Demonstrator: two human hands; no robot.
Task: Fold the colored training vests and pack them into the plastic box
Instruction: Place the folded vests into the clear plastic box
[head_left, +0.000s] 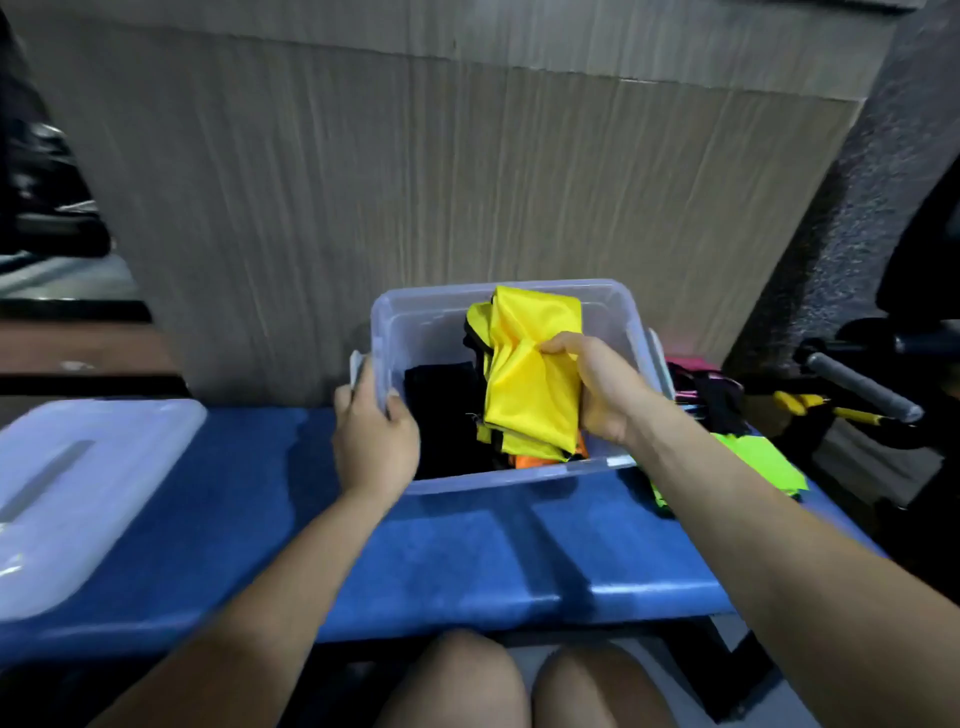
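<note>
On the far left of the blue bench (467, 561) lies the box's clear lid (78, 499), set aside and well apart from the work. Next comes the left hand (371, 431), its fingers and thumb curled over the near left rim of the plastic box (431, 312), steadying it. Inside, on the left part of the floor, lies dark cloth (441, 410), too dim to tell what it is. Toward the right of the box sits the folded yellow vest (530, 374), held over the stack by the right hand (597, 389), which pinches its right edge between thumb and fingers. Under it an orange vest (535, 461) shows at the near wall, so at least one piece seems already packed. Just beside the box on the right lie a bright green vest (763, 462) and, behind it, some pink and black cloth (701, 384); these look not yet folded, though the pile is partly hidden. Farthest right stands some dark equipment with a grey grip (857, 384).

By my reading the job is somewhere near the middle: the yellow vest is being laid in, the green and pink ones remain, and the lid has yet to go on.
</note>
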